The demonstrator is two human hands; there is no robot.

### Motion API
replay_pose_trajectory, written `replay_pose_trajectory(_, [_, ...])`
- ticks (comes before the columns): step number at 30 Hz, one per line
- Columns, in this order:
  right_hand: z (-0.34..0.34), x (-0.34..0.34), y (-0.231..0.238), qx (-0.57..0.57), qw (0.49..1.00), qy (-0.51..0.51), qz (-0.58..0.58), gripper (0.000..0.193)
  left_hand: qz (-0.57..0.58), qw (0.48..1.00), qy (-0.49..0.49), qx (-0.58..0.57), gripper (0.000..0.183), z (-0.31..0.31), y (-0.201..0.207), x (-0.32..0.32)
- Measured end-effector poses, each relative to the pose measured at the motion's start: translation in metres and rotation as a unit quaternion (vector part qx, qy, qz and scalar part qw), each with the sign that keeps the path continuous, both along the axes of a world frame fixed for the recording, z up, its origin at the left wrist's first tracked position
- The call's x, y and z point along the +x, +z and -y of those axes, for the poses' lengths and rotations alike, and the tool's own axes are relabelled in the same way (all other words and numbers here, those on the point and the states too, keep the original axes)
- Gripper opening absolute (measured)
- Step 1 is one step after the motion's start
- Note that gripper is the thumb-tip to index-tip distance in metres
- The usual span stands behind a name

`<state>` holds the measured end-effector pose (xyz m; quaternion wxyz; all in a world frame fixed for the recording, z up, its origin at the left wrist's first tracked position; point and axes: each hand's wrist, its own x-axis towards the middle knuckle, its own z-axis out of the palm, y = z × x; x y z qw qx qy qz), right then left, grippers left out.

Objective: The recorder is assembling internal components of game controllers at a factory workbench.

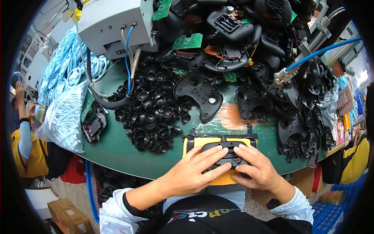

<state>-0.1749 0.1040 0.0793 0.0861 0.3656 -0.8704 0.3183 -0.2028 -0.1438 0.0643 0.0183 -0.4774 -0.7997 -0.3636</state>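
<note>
A black game controller (229, 155) lies under my hands on a yellow cloth pad (189, 145) at the table's front edge. It shows a recess in the middle of its upward face. My left hand (198, 167) lays its fingers across the left part of the controller, thumb tucked at its near side. On the right part, my right hand (259, 167) curls its fingers over the edge. Both hands hold it, and they hide much of its shape. Just beyond the pad are two loose controller shells, one front shell (196, 91) with round holes and another shell (253, 102).
A heap of small black cup-shaped parts (150, 111) spreads to the left on the green table (117, 158). Controller housings (228, 23) with green circuit boards pile up behind. A grey machine box (113, 23) and a bag of light-blue sticks (64, 117) stand left. Co-workers sit at both sides.
</note>
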Motion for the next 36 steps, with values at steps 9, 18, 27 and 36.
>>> replay_pose_trajectory(9, [0.013,-0.016,0.002,-0.103,0.994,-0.023,0.035,0.042,0.154,0.972,0.078,0.159,0.046,-0.008,0.005,-0.014])
replay_pose_trajectory(18, [0.024,-0.014,-0.01,-0.206,0.971,-0.109,0.049,0.031,0.125,0.969,0.142,0.162,0.036,-0.024,0.01,-0.008])
replay_pose_trajectory(27, [0.006,-0.005,0.01,-0.149,0.988,-0.039,-0.016,0.038,0.043,0.985,0.1,0.134,0.037,-0.024,0.033,0.001])
replay_pose_trajectory(36, [-0.027,-0.036,0.067,-0.109,0.923,-0.278,-0.244,0.027,-0.093,0.982,0.158,-0.033,0.031,-0.023,0.006,0.037])
